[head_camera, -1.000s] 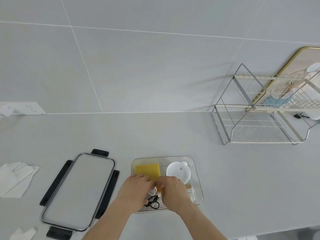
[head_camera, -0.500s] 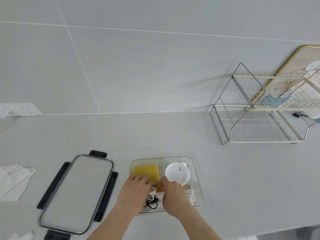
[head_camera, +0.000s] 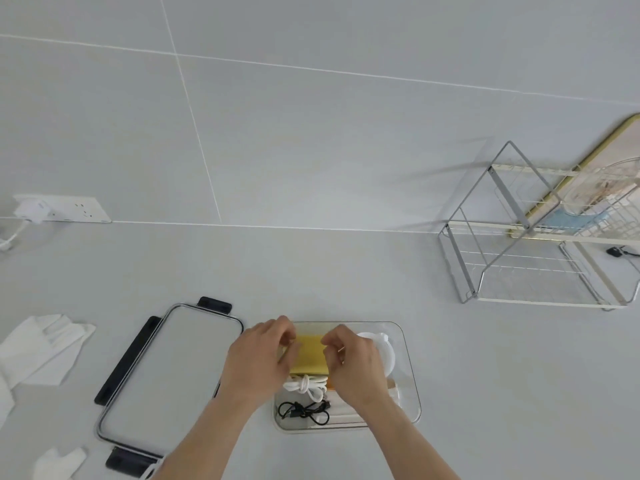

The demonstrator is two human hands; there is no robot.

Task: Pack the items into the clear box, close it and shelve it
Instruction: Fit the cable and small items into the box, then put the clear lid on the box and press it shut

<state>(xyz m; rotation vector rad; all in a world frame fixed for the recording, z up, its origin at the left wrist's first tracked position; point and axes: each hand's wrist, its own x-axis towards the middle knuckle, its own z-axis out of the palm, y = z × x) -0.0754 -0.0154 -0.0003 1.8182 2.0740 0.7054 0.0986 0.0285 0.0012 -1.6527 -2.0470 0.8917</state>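
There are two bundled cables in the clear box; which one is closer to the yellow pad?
The white cable, knotted and lying right against the yellow pad. The black cable lies farther from the pad.

You get no readable text, label, brand, number or sign anywhere in this view. The yellow pad (head_camera: 309, 355) in the clear box (head_camera: 410, 386) shows a plain face, the box lid (head_camera: 166, 379) is unmarked, and the wall socket plate (head_camera: 81, 210) carries no lettering you can make out. The framed board (head_camera: 588, 174) behind the wire rack (head_camera: 519, 261) has a picture, too blurred to read.
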